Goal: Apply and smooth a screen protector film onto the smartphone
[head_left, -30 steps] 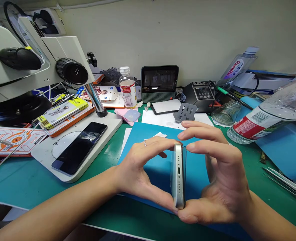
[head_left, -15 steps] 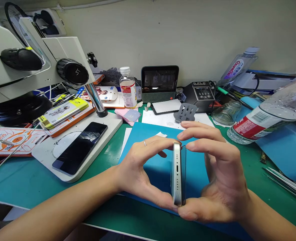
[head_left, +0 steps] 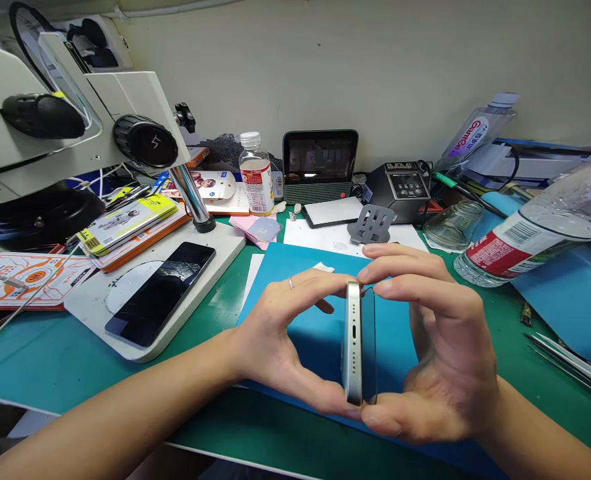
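Observation:
A silver phone (head_left: 353, 360) stands on edge above the blue mat (head_left: 275, 267), its bottom end with the charging port and speaker holes facing me. My left hand (head_left: 285, 333) is closed on it, fingers at the top edge and thumb at the lower edge. Close beside the phone's right face is a thin transparent sheet, like a glass screen protector (head_left: 370, 353). My right hand (head_left: 440, 340) grips that sheet by its edges, fingertips above and thumb below. A narrow gap shows between sheet and phone.
A microscope (head_left: 140, 140) rises at left, a dark phone (head_left: 160, 293) lying on its white base. Behind are a drink bottle (head_left: 257, 180), a small display (head_left: 320, 160), a grey stand (head_left: 371, 225) and a black device (head_left: 400, 190). A large bottle (head_left: 505, 250) leans at right, near tweezers (head_left: 570, 363).
My right hand has shifted slightly right with the clear sheet, so the gap between it and the phone is wider. My left hand and the phone have barely moved.

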`<control>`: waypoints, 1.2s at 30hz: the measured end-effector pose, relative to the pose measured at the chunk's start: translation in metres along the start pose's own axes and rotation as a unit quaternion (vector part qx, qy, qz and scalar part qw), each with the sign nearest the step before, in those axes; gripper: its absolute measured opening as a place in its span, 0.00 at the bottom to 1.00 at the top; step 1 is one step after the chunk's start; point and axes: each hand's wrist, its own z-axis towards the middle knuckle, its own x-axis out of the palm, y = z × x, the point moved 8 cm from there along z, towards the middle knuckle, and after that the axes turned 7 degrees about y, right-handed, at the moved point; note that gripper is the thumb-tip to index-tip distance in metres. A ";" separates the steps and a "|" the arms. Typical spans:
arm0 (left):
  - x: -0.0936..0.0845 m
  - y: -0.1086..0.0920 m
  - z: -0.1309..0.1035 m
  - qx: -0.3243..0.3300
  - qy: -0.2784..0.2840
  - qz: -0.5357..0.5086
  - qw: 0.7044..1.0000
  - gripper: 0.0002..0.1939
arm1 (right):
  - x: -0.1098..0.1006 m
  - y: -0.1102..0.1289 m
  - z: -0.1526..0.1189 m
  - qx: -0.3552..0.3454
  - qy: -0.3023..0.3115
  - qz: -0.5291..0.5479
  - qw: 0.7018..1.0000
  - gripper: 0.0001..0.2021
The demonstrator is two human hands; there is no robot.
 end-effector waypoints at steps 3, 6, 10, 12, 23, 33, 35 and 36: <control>0.000 0.001 0.000 0.000 0.003 -0.003 1.000 0.46 | 0.000 0.000 0.000 -0.002 -0.001 -0.005 1.000 0.39; 0.001 0.001 -0.001 -0.002 0.009 -0.002 1.000 0.47 | 0.000 -0.001 -0.001 -0.002 -0.003 -0.001 1.000 0.39; 0.001 0.001 -0.001 -0.003 0.009 -0.002 1.000 0.48 | 0.001 -0.002 -0.004 -0.007 -0.009 0.009 1.000 0.41; 0.001 0.001 -0.001 -0.004 0.010 0.000 1.000 0.47 | 0.001 -0.002 -0.005 -0.016 -0.016 0.013 1.000 0.43; 0.000 0.001 0.000 0.011 0.003 -0.002 1.000 0.48 | -0.001 0.001 -0.011 -0.052 -0.050 -0.022 0.997 0.48; -0.002 0.004 -0.001 -0.001 -0.009 -0.023 1.000 0.47 | -0.003 -0.001 -0.009 -0.044 -0.055 -0.015 0.997 0.43; -0.003 0.004 -0.002 -0.004 -0.014 -0.028 0.999 0.46 | -0.002 -0.002 -0.010 -0.048 -0.055 0.004 0.997 0.44; -0.003 0.005 -0.002 -0.008 -0.017 -0.029 0.999 0.46 | -0.002 -0.002 -0.010 -0.046 -0.054 0.013 0.997 0.43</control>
